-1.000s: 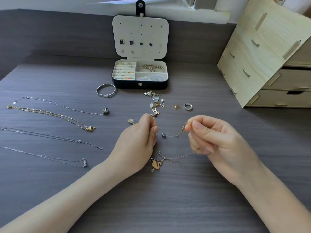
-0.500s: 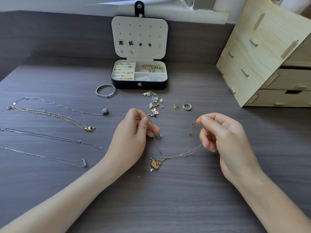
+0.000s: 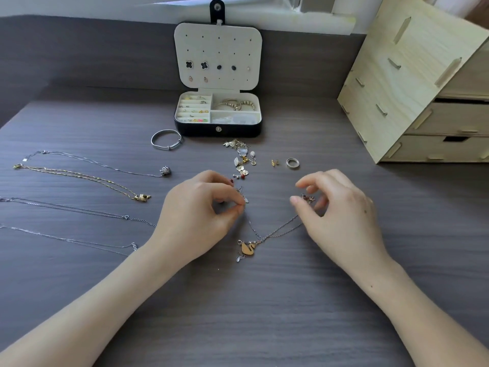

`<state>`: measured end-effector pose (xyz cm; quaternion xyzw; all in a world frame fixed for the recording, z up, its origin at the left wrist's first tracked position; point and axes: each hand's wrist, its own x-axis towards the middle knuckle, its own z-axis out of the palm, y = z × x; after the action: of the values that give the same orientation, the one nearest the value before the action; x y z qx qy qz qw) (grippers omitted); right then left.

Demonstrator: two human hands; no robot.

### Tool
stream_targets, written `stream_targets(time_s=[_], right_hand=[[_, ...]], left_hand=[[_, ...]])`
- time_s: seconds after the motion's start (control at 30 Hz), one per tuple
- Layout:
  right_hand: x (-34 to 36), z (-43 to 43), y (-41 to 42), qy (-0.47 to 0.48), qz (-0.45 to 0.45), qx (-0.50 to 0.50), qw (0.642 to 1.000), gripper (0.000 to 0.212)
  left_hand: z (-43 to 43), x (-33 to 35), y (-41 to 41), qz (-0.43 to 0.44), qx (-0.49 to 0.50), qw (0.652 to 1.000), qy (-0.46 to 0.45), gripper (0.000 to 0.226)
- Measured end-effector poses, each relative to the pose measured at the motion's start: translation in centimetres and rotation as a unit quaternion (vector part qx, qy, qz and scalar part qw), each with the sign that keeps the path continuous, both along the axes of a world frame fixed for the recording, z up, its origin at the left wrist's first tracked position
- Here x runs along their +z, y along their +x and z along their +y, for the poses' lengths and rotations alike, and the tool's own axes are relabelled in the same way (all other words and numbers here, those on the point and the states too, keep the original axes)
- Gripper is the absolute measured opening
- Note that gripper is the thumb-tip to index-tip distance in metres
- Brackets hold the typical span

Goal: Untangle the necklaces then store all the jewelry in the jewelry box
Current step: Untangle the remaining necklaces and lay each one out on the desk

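Nearest you: swan necklace [image 3: 248,247] on the table [image 3: 238,313], its fine chains running up in a V to both hands. It's light, limp and probably snag-prone, so work it by the chain ends, not the pendant.

Left hand [image 3: 201,207] pinches one strand between thumb and forefinger. Right hand [image 3: 338,210] is loosely curled at the clasp end; can't tell if it grips.

Straightened necklaces [image 3: 87,176] lie well left. Charm pile [image 3: 242,160] just past your left fingers could catch the chain. Ring [image 3: 292,163] and bangle [image 3: 166,139] sit beyond, jewelry box [image 3: 218,128] open at the back.
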<state>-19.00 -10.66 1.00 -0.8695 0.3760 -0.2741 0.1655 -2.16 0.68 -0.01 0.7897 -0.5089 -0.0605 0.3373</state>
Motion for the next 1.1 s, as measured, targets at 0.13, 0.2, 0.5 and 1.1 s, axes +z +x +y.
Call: stream_targets(time_s=[0.13, 0.2, 0.5, 1.1], right_hand=[[-0.4, 1.8, 0.6, 0.035, 0.006, 0.205, 0.978, 0.029], [-1.1, 2.9, 1.1, -0.02, 0.047, 0.237, 0.97, 0.03], [-2.4, 3.0, 1.0, -0.025, -0.014, 0.251, 0.968, 0.025], [-0.1, 2.2, -0.5, 0.288, -0.124, 0.175, 0.933, 0.015]], left_hand=[[0.1, 0.4, 0.4, 0.012, -0.03, 0.999, 0.023, 0.003], [0.3, 0.5, 0.4, 0.052, -0.051, 0.997, 0.03, 0.002], [0.2, 0.1, 0.8, 0.049, 0.019, 0.996, 0.068, 0.02], [2.2, -0.9, -2.9, -0.029, -0.135, 0.99, 0.042, 0.017]])
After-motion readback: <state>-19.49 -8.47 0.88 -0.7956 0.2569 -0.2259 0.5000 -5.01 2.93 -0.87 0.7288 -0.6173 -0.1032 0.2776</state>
